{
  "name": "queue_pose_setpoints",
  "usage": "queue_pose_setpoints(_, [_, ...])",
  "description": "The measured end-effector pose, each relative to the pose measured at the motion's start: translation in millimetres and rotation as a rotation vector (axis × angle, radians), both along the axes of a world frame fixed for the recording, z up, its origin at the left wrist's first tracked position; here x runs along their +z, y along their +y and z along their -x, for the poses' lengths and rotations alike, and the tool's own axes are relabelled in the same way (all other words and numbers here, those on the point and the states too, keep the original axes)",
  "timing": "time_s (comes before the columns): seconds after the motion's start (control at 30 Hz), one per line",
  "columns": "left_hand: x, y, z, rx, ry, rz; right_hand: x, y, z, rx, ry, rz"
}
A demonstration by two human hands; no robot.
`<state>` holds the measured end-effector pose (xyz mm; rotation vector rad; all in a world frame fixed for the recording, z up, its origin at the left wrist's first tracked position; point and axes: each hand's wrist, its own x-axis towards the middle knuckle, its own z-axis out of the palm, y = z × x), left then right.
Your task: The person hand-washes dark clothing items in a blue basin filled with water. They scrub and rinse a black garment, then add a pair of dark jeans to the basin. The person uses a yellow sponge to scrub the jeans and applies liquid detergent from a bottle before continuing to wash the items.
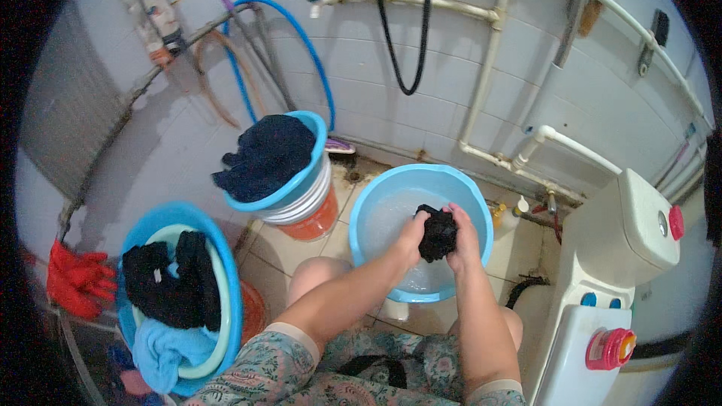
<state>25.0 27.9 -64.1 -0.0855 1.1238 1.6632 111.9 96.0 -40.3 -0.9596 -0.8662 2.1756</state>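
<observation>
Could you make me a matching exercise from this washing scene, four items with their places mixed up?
1. Bunched black cloth
2. Red gloves
3. Light blue cloth
4. Dark navy cloth

A. At the near edge of the mint-green basin
B. Heaped in the basin on top of the white bucket
C. Between left hand and right hand
D. At the picture's far left

Pairs: 1-C, 2-D, 3-A, 4-B

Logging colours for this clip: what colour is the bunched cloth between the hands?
The bunched cloth is black, clearest in the head view.
</observation>
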Motion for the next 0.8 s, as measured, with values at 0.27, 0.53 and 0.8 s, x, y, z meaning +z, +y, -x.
queue_pose_setpoints(0.27, [140.3, -92.5, 82.9, 0.150, 0.115, -0.116, -11.5, -3.3, -9.7, 0.250, 0.210, 0.181])
queue_pose_setpoints(0.53, [215.5, -286.6, 143.8, 0.488, 0.932, 0.292, 11.1, -29.9, 15.8, 0.312, 0.343, 0.308])
queue_pose_setpoints(0.8, [160.3, -418.8, 165.9, -0.306, 1.473, 1.853, -6.0, -37.1, 30.5, 0.337, 0.269, 0.348])
